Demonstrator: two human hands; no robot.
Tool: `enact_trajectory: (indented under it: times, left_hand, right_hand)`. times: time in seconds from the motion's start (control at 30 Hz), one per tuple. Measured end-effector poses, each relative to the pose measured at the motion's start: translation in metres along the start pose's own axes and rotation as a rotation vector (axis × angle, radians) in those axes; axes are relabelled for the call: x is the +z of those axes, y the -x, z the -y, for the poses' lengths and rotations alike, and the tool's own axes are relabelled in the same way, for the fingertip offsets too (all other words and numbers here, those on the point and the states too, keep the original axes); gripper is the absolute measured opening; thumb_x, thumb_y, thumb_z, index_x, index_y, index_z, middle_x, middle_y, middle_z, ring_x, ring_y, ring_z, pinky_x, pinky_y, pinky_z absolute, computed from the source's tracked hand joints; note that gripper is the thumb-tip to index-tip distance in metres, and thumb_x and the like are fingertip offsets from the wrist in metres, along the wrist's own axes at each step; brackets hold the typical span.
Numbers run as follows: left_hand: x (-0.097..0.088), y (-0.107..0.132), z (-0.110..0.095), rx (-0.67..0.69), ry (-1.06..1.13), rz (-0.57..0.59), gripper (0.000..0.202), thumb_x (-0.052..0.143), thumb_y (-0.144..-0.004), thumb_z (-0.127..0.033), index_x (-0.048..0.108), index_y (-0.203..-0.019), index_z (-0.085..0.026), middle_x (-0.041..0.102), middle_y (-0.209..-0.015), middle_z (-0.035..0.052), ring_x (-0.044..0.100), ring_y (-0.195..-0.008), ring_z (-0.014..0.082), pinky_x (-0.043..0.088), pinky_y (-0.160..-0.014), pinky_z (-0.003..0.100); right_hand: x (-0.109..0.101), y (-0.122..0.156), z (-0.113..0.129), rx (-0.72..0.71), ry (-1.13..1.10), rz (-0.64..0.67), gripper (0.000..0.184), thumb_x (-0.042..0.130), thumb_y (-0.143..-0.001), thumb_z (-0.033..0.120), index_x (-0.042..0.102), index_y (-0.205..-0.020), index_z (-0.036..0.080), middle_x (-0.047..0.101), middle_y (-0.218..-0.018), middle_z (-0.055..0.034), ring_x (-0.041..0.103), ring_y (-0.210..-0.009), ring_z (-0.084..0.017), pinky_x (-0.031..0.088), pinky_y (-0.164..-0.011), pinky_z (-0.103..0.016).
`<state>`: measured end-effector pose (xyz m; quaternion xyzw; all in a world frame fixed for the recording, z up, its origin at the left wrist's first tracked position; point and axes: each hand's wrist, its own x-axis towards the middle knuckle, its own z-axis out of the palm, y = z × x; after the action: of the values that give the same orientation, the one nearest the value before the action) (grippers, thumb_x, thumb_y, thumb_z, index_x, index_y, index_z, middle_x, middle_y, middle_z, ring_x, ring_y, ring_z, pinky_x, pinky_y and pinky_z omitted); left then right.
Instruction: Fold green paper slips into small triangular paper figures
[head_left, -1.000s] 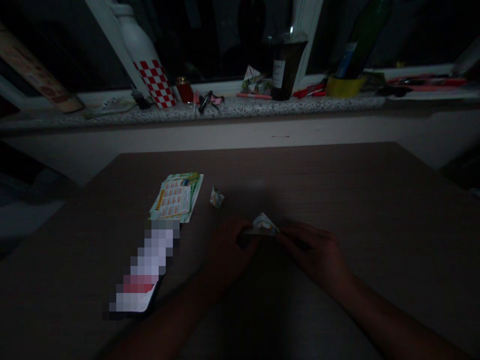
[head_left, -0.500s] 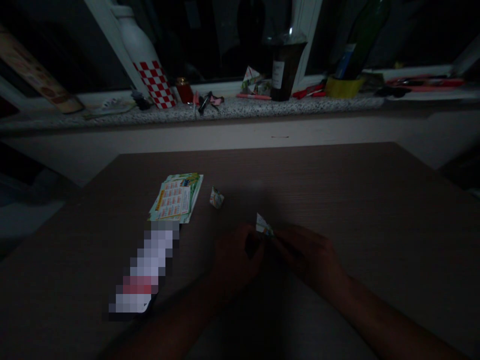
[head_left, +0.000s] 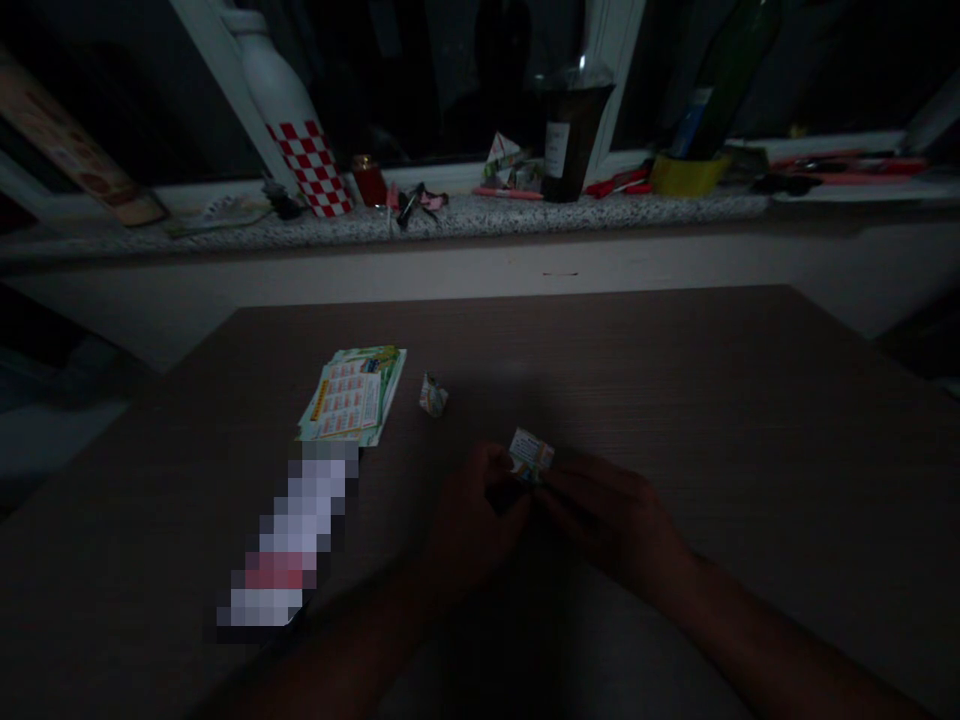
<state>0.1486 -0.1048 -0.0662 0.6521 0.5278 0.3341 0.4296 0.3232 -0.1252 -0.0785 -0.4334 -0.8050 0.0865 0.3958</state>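
In dim light, my left hand and my right hand meet over the brown table. Both pinch a small folded piece of printed paper, whose pale top pokes up between the fingertips. The lower part of the paper is hidden by my fingers. A second small folded paper piece lies on the table just beyond and left of my hands, untouched.
A stack of printed calendar cards lies left of centre, with a blurred-out flat object nearer me. The stone windowsill behind holds a red-checked white bottle, a dark cup, a green bottle and small clutter.
The folded paper went from a wide flat triangle to a narrower, more compact shape as my fingers closed in on it. My hands stayed in about the same place.
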Motion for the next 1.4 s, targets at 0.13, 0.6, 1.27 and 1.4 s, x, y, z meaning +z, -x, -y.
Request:
enact_trajectory:
  times: [0.13,0.6,1.27,1.4]
  left_hand:
    - [-0.001,-0.001,-0.001,-0.029,0.148,0.058,0.029,0.065,-0.071,-0.013,0.051,-0.095,-0.021,0.066,-0.081,-0.0011,0.064,-0.076,0.0159,0.048,-0.069,0.026]
    - [-0.01,-0.008,0.001,-0.133,0.514,0.187,0.034,0.073,-0.066,-0.01,0.059,-0.096,-0.017,0.073,-0.083,0.0006,0.068,-0.076,0.0153,0.051,-0.069,0.023]
    - [-0.017,-0.007,0.001,0.007,0.159,0.268,0.023,0.07,-0.074,-0.038,0.068,-0.08,-0.016,0.061,-0.075,0.001,0.054,-0.069,0.014,0.04,-0.061,0.022]
    - [-0.012,-0.004,0.001,-0.096,0.254,0.402,0.024,0.063,-0.081,-0.038,0.071,-0.076,-0.016,0.067,-0.07,0.001,0.058,-0.066,0.014,0.042,-0.063,0.022]
  right_hand:
    - [0.0,0.002,0.001,-0.022,-0.003,0.007,0.016,0.06,-0.087,0.019,0.066,-0.101,0.015,0.07,-0.093,-0.0107,0.067,-0.081,-0.02,0.057,-0.068,-0.032]
    - [-0.001,0.005,-0.005,-0.059,0.011,0.073,0.022,0.06,-0.086,0.019,0.063,-0.108,0.017,0.069,-0.098,-0.0101,0.067,-0.084,-0.02,0.057,-0.072,-0.032]
    - [-0.014,-0.002,0.006,0.39,-0.441,0.101,0.013,0.058,-0.085,0.022,0.071,-0.083,0.02,0.066,-0.069,-0.0006,0.059,-0.061,-0.013,0.045,-0.053,-0.022]
    - [-0.012,-0.002,0.007,0.459,-0.574,0.108,0.013,0.06,-0.085,0.023,0.071,-0.082,0.019,0.069,-0.071,-0.002,0.062,-0.064,-0.014,0.048,-0.057,-0.023]
